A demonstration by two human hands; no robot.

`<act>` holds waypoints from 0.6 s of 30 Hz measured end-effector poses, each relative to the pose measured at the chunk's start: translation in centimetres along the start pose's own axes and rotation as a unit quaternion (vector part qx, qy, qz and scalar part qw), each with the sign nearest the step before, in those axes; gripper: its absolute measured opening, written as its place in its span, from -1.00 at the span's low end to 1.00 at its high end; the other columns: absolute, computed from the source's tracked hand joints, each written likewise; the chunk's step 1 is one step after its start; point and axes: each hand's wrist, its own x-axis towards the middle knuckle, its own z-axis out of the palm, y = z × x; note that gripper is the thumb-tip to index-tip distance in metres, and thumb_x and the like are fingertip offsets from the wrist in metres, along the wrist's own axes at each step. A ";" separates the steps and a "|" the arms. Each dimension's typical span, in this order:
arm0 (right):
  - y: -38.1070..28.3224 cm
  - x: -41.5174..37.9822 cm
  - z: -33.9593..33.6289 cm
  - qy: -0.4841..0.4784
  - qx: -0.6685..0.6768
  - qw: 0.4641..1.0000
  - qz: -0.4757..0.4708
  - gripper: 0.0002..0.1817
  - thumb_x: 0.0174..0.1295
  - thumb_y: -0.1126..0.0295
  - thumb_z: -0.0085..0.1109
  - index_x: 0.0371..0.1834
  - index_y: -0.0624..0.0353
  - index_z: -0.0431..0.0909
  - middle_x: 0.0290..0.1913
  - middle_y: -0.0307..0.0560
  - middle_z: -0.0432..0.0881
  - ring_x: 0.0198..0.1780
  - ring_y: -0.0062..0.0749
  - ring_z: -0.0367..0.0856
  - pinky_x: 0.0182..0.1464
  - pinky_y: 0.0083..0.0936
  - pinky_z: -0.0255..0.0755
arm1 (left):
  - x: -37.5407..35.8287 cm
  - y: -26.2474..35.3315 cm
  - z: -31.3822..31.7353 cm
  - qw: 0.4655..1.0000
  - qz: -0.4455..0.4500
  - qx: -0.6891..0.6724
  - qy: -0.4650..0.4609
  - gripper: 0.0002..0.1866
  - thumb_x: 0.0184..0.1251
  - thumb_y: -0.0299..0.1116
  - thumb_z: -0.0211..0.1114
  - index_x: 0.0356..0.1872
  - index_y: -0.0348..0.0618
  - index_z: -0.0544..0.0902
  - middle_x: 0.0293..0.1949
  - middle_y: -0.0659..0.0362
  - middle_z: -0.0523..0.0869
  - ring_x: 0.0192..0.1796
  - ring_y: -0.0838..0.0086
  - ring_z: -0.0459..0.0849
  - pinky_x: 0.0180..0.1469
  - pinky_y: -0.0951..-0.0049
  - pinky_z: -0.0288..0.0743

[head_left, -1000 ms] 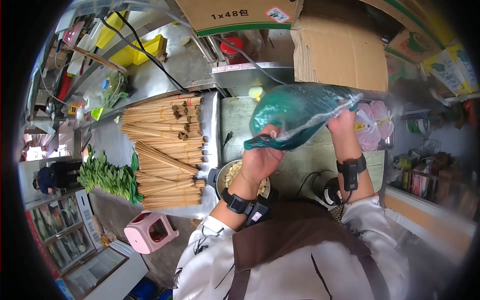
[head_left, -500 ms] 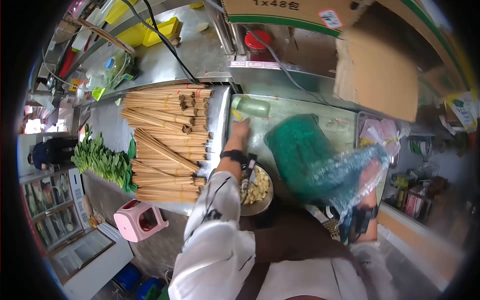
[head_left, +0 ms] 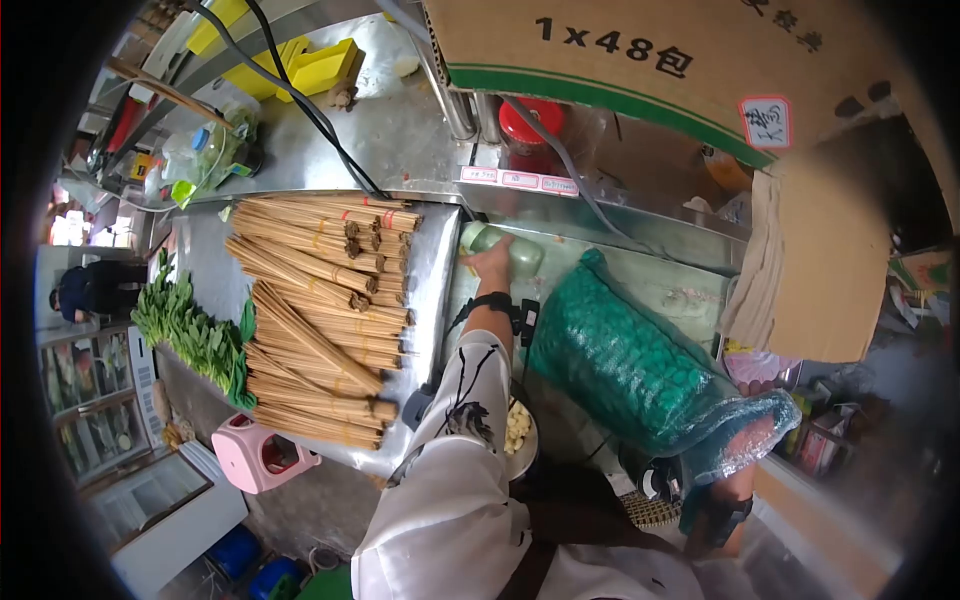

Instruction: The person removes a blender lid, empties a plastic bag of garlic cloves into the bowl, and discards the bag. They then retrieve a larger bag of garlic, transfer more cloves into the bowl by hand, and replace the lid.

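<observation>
My left hand (head_left: 489, 262) reaches across the green-tinted worktop and its fingers wrap round the lidded end of a translucent green jar (head_left: 521, 258). Through the clear plastic at the open end of a green bag (head_left: 630, 360), my right hand (head_left: 750, 440) shows only in part; its fingers are hidden by the plastic. The bag is full and lumpy and lies slantwise on the worktop. Beneath my left forearm, a round bowl (head_left: 530, 453) of pale yellow pieces (head_left: 517, 427) is partly hidden.
Bundles of wooden sticks (head_left: 320, 320) and green leaves (head_left: 190, 330) lie on the left. A pink stool (head_left: 240, 458) stands below them. A large cardboard box (head_left: 620, 50) overhangs the back right, near a red-lidded jar (head_left: 530, 120). Another person (head_left: 95, 290) is far left.
My left hand has moved up onto the jar. The green bag now lies longer and lower, and my right hand has moved down with its open end. The view has shifted.
</observation>
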 end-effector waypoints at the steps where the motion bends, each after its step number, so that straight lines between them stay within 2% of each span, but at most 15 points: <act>1: 0.0 0.3 0.2 -0.001 0.003 1.000 -0.001 -0.69 0.36 0.25 -0.16 0.10 0.12 0.26 -0.01 -0.19 0.38 0.01 -0.40 0.35 0.07 -0.51 0.28 | -0.1 0.4 0.0 1.000 0.007 -0.010 0.001 0.21 -0.26 -0.42 0.49 0.30 -0.25 -0.31 0.14 -0.18 0.30 0.13 0.07 0.41 0.10 0.15 0.40; 4: -0.3 0.4 0.1 0.002 0.003 1.000 -0.008 -0.68 0.36 0.26 -0.16 0.12 0.12 0.25 0.00 -0.19 0.37 0.03 -0.41 0.35 0.08 -0.50 0.28 | -4.1 2.6 -1.9 0.985 0.016 -0.141 -0.097 0.20 -0.25 -0.41 0.46 0.33 -0.18 -0.31 0.16 -0.17 0.28 0.16 0.12 0.39 0.18 0.27 0.31; 5: -0.3 0.4 0.0 0.003 0.003 1.000 -0.008 -0.68 0.36 0.26 -0.16 0.12 0.12 0.25 0.01 -0.19 0.37 0.03 -0.41 0.34 0.08 -0.50 0.27 | -4.3 2.7 -2.1 0.979 0.021 -0.167 -0.116 0.17 -0.24 -0.51 0.42 0.35 -0.05 -0.28 0.15 -0.11 0.28 0.14 0.16 0.39 0.13 0.23 0.35; 8: -0.2 0.6 0.1 0.007 0.008 1.000 -0.010 -0.67 0.36 0.26 -0.15 0.13 0.11 0.24 0.02 -0.19 0.36 0.04 -0.41 0.34 0.09 -0.49 0.27 | -4.3 2.0 -4.0 0.970 0.057 -0.145 -0.188 0.15 -0.23 -0.52 0.41 0.35 -0.09 -0.27 0.13 -0.08 0.30 0.11 0.18 0.40 0.12 0.26 0.36; 12: -0.3 1.1 0.2 0.008 0.024 1.000 -0.018 -0.66 0.36 0.26 -0.15 0.15 0.11 0.23 0.04 -0.19 0.36 0.06 -0.41 0.33 0.11 -0.48 0.26 | -7.6 2.5 -7.0 0.937 0.238 -0.096 -0.235 0.18 -0.25 -0.53 0.42 0.35 -0.11 -0.29 0.13 -0.06 0.30 0.14 0.18 0.36 0.16 0.30 0.30; 13: -0.4 1.2 0.4 0.006 0.030 0.999 -0.021 -0.65 0.36 0.26 -0.15 0.15 0.11 0.22 0.04 -0.19 0.36 0.07 -0.41 0.33 0.12 -0.48 0.26 | -9.4 3.2 -8.2 0.932 0.268 -0.046 -0.240 0.20 -0.26 -0.54 0.43 0.35 -0.11 -0.31 0.14 -0.06 0.29 0.16 0.19 0.33 0.19 0.30 0.26; 17: -0.5 1.3 0.8 -0.003 0.048 0.998 -0.033 -0.64 0.36 0.26 -0.15 0.17 0.11 0.21 0.06 -0.19 0.35 0.09 -0.41 0.32 0.13 -0.47 0.25 | -15.0 5.0 -12.2 0.901 0.319 -0.018 -0.292 0.24 -0.30 -0.58 0.42 0.36 -0.09 -0.34 0.17 -0.09 0.25 0.20 0.20 0.31 0.26 0.29 0.18; 18: -0.5 1.3 0.8 -0.005 0.051 0.998 -0.037 -0.64 0.36 0.26 -0.15 0.18 0.11 0.21 0.06 -0.19 0.35 0.09 -0.41 0.32 0.14 -0.47 0.25 | -16.6 5.7 -13.3 0.895 0.347 -0.006 -0.281 0.24 -0.30 -0.59 0.42 0.36 -0.09 -0.34 0.16 -0.08 0.26 0.19 0.21 0.32 0.25 0.29 0.19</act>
